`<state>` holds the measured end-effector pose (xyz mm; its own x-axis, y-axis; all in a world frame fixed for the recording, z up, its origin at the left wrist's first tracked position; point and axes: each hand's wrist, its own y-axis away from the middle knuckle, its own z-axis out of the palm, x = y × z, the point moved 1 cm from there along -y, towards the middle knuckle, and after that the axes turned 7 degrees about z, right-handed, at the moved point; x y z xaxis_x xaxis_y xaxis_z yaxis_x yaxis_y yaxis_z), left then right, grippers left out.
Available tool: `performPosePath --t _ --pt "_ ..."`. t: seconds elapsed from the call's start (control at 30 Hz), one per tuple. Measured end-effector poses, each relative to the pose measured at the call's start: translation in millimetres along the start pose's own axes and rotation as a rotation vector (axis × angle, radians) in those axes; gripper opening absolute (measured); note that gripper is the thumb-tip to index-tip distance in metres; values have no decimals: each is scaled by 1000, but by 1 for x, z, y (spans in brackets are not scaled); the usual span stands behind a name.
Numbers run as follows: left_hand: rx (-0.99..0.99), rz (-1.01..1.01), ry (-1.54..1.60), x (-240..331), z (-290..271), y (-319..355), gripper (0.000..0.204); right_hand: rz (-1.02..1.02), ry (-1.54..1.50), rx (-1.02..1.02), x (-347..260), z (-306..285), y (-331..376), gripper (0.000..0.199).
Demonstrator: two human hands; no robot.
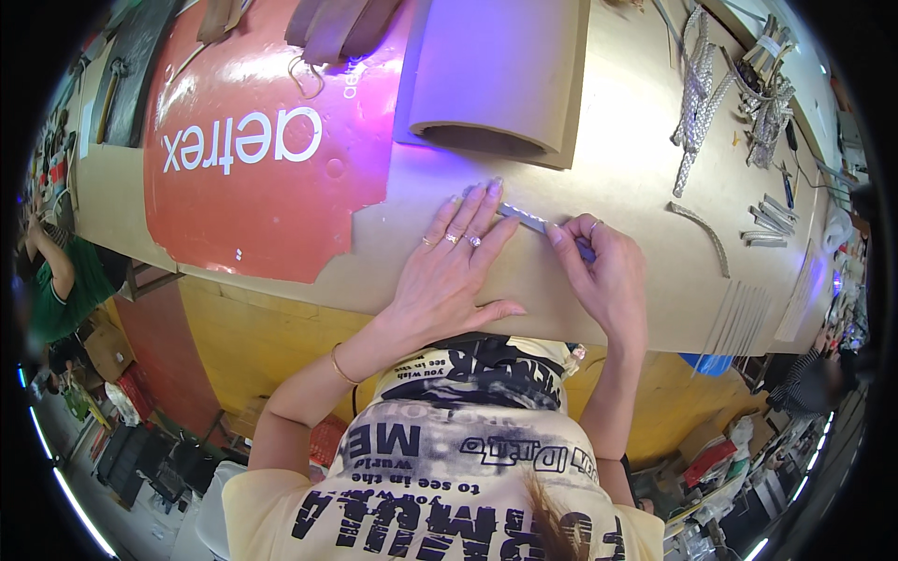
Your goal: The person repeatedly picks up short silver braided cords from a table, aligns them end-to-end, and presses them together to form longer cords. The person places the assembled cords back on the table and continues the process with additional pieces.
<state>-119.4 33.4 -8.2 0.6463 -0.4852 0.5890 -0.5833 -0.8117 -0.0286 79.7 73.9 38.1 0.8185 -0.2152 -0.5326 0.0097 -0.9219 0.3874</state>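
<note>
My left hand [449,257] lies flat on the tan work surface [421,201], fingers stretched out and thumb spread. Its fingertips rest at the left end of a narrow silvery-grey strip [526,219]. At the strip's other end, my right hand [613,276] pinches it between thumb and fingers. A bluish part shows under the right fingers, but the grip hides most of that end. To the right of this hand lies a loose, curved braided strip [703,234]. Beyond both hands stands a brown arched form [505,70], open at its near end.
A red panel [253,206] with white lettering covers the left of the table, with brown straps [341,28] at its far edge. Braided silver bands [697,103], a tied bundle [767,112], short strips [769,224] and thin rods [739,318] lie right. A person in green [70,290] is at far left.
</note>
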Motion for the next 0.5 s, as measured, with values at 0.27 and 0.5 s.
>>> performPosePath --t 0.27,0.5 --pt "-10 -25 -36 2 1 0 110 -9 13 3 2 1 -2 26" --pt "-17 -22 -48 2 1 -1 104 4 15 -1 0 1 -2 25"
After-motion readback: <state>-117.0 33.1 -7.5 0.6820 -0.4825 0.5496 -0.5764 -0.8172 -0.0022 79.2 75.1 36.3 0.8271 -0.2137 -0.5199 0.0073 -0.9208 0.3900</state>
